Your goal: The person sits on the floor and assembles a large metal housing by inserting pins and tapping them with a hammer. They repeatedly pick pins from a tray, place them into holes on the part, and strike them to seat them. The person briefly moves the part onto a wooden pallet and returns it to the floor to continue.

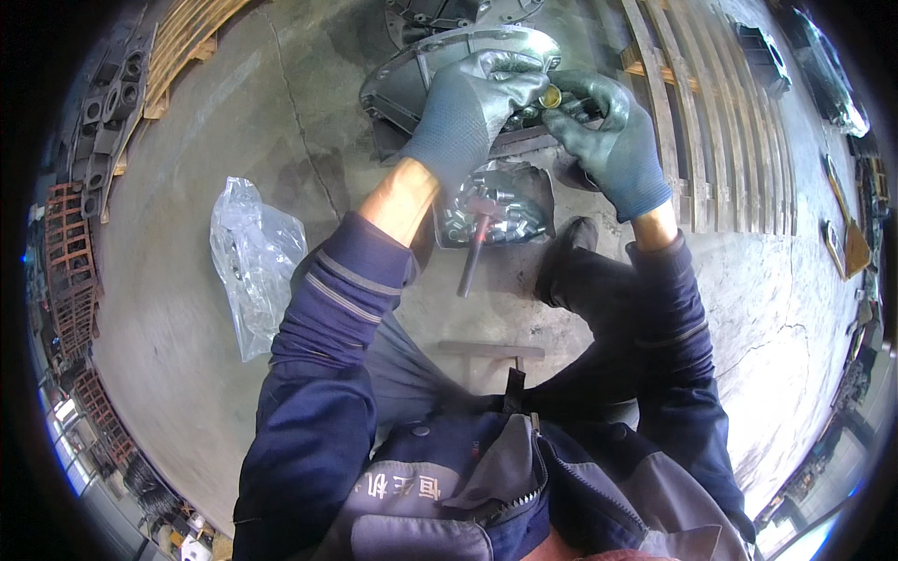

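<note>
Both hands wear grey-blue coated work gloves and meet over a large round metal casting [402, 84]. Between the fingertips is a small brass-coloured round part [552, 96], perhaps a cap or ring. My left hand [472, 107] pinches it from the left, fingers closed. My right hand [613, 136] curls thumb and forefinger around its right side. Below the hands stands an open box holding several shiny metal fittings [514, 224]. A hammer [475, 252] lies across them, its handle sticking out toward me. The gloves hide part of the casting's near side.
A crumpled clear plastic bag [253, 257] lies on the concrete floor at left. Wooden pallets [716, 140] lie at right. Another dark casting [421, 17] sits at the far side. My boot [571, 262] is right of the box; metal parts [112, 103] line the far left.
</note>
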`<state>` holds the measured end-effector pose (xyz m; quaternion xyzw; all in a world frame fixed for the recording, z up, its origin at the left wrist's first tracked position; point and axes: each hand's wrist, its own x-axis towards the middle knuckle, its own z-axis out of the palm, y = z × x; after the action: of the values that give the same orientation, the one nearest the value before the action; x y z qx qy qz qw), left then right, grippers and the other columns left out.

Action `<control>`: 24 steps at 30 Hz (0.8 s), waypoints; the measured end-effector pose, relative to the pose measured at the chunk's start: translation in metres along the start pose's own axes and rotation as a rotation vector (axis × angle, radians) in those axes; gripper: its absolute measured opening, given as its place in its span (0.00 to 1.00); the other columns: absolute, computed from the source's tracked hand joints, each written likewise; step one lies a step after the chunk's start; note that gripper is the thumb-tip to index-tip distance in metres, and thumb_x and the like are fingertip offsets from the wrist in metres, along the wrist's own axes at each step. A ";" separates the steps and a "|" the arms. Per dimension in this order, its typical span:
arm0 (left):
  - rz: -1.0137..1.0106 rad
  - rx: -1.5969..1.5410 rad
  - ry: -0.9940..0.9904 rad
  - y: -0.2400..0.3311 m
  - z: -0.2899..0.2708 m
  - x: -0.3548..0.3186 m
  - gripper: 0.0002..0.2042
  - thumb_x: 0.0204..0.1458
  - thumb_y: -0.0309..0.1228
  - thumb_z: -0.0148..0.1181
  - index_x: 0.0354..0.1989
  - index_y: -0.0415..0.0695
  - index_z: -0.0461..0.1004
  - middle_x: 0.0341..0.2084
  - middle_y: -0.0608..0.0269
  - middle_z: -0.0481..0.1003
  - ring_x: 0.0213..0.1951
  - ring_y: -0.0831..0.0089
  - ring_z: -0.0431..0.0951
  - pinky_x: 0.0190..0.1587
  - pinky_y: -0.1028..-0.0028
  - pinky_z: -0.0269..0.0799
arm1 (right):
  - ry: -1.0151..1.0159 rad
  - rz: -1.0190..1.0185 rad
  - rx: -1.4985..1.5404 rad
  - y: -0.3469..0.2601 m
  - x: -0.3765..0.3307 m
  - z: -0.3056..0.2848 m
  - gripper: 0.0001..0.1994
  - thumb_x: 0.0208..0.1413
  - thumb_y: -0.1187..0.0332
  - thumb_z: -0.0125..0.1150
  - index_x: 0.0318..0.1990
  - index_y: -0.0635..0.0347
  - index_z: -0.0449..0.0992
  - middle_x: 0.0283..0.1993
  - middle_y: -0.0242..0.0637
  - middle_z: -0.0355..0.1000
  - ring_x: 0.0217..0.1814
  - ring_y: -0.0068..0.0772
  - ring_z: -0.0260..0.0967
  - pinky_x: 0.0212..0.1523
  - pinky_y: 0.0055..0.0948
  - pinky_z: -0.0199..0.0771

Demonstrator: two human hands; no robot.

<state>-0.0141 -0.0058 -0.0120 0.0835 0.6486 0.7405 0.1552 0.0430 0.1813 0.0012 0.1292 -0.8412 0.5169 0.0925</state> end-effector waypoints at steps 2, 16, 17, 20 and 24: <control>-0.002 -0.021 -0.003 0.000 0.000 -0.001 0.15 0.58 0.20 0.65 0.54 0.32 0.78 0.45 0.55 0.83 0.43 0.72 0.83 0.50 0.76 0.80 | 0.005 -0.008 0.014 0.000 -0.001 0.001 0.22 0.54 0.77 0.73 0.57 0.63 0.76 0.52 0.37 0.77 0.53 0.26 0.76 0.55 0.26 0.79; 0.073 -0.049 -0.004 0.005 0.009 -0.005 0.19 0.54 0.14 0.58 0.56 0.34 0.76 0.43 0.62 0.80 0.45 0.78 0.79 0.53 0.76 0.76 | 0.093 0.181 0.253 -0.008 0.002 0.002 0.19 0.57 0.78 0.69 0.56 0.67 0.76 0.51 0.40 0.79 0.52 0.27 0.77 0.55 0.28 0.80; 0.083 -0.024 0.009 0.005 0.010 -0.006 0.20 0.54 0.12 0.57 0.56 0.34 0.76 0.44 0.62 0.80 0.47 0.77 0.79 0.54 0.76 0.76 | 0.091 0.167 0.245 -0.009 0.003 0.003 0.18 0.57 0.77 0.69 0.56 0.67 0.76 0.51 0.40 0.79 0.52 0.27 0.77 0.55 0.28 0.80; 0.146 -0.097 -0.031 0.005 0.014 -0.007 0.22 0.53 0.08 0.53 0.57 0.34 0.75 0.48 0.60 0.79 0.51 0.75 0.78 0.59 0.75 0.74 | 0.107 0.187 0.159 -0.014 0.003 0.006 0.18 0.58 0.77 0.69 0.56 0.67 0.76 0.51 0.40 0.79 0.52 0.26 0.77 0.55 0.27 0.80; 0.216 -0.099 -0.046 0.005 0.017 -0.009 0.25 0.53 0.06 0.49 0.60 0.33 0.72 0.52 0.58 0.78 0.54 0.73 0.77 0.62 0.74 0.71 | 0.124 0.138 0.088 -0.020 0.005 0.008 0.18 0.58 0.75 0.70 0.55 0.67 0.77 0.49 0.40 0.79 0.51 0.24 0.77 0.53 0.26 0.80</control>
<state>-0.0005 0.0061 -0.0034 0.1621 0.5947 0.7818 0.0935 0.0442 0.1647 0.0154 0.0426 -0.8171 0.5657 0.1029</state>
